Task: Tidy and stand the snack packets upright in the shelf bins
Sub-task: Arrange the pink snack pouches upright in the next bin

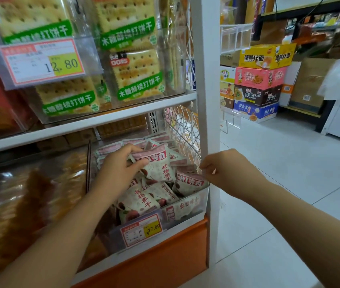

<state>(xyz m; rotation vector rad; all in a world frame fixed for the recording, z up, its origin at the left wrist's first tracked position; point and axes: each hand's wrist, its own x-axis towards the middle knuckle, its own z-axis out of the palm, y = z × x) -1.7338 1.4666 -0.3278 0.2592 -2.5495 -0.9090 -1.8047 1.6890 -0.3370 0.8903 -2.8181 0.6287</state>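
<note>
A clear plastic bin (pixel 203 196) on the lower shelf holds several white and red snack packets, some flat, some leaning. My left hand (pixel 119 165) reaches into the bin and pinches the top edge of one upright packet (pixel 156 165) between thumb and fingers. My right hand (pixel 225 169) is at the bin's right rim and pinches the corner of another packet (pixel 187 181) that leans against the bin wall. More packets (pixel 142 200) lie loose at the bin's front.
A price tag (pixel 141 229) hangs on the bin front. Cracker packs (pixel 131 73) fill the bin above. A white upright post (pixel 208 100) and wire mesh (pixel 182 125) bound the right side. Stacked cartons (pixel 260 80) stand across the tiled aisle.
</note>
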